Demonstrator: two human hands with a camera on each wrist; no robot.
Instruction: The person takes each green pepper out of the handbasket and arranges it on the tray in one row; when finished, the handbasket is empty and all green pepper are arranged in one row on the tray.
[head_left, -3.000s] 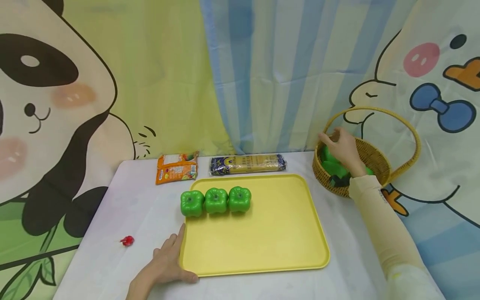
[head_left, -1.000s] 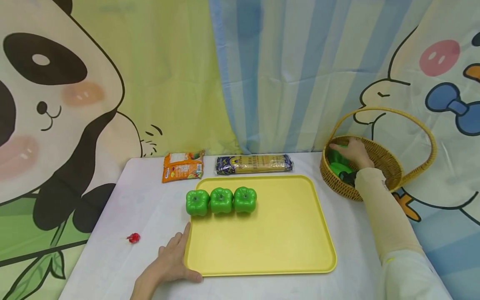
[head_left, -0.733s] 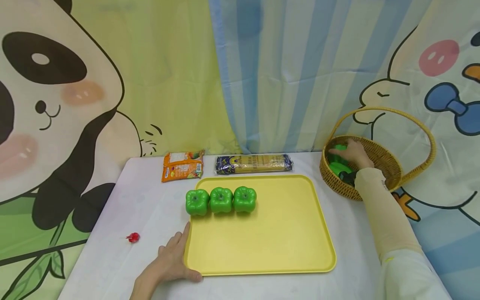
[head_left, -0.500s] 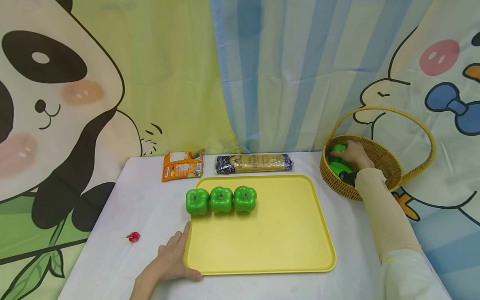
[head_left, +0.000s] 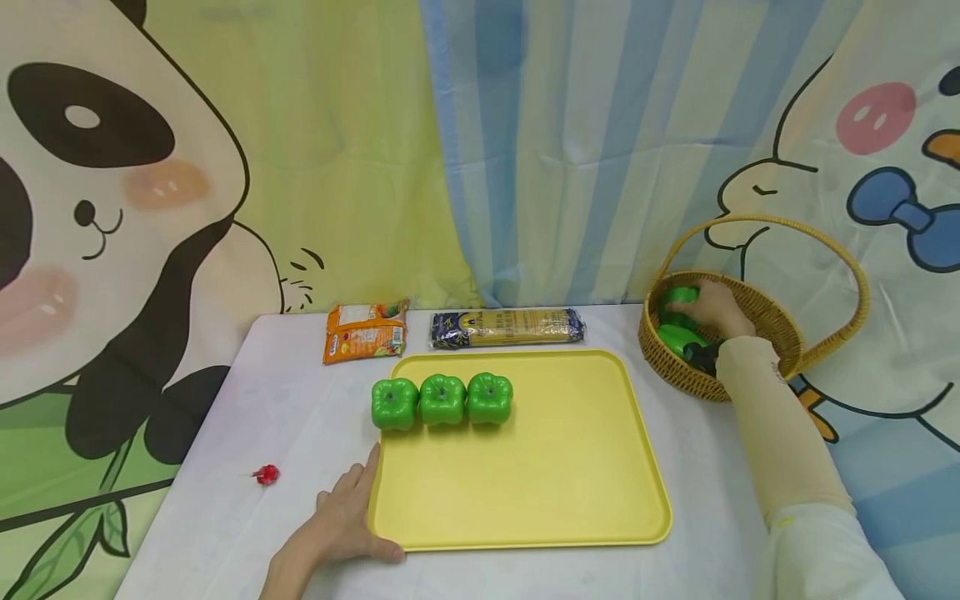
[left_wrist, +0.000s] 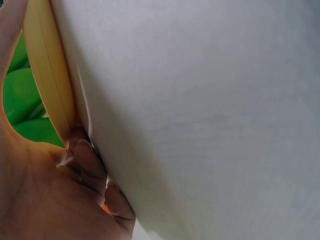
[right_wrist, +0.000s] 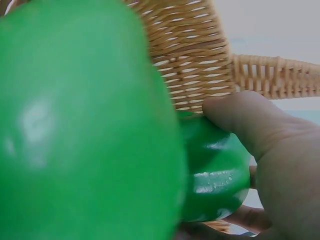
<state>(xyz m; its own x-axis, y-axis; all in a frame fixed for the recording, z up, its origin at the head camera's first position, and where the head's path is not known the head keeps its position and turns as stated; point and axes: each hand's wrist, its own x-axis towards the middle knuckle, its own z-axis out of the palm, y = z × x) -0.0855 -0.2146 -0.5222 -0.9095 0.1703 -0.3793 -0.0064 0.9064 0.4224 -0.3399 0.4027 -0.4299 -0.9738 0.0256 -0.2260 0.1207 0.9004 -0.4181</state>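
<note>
My right hand [head_left: 716,307] reaches into the wicker basket [head_left: 678,375] and grips a green bell pepper [right_wrist: 212,172], thumb on one side and fingers on the other in the right wrist view. Another green pepper [head_left: 678,337] lies in the basket and fills the left of that view up close. My left hand [head_left: 337,517] rests at the near left corner of the yellow tray [head_left: 525,483], index finger straight along its left side and thumb at its front edge. Three green bell peppers [head_left: 442,400] stand in a row at the tray's far left.
Behind the tray lie an orange packet [head_left: 366,332] and a pack of dry noodles [head_left: 508,327]. A small red wrapped lollipop [head_left: 266,475] is on the white table left of my left hand. The basket's tall handle [head_left: 847,258] arches over the right side.
My right hand has gone down into the basket and taken hold of a green bell pepper, then shifted slightly rightward. My left hand stays at the tray corner. The head view has turned slightly left.
</note>
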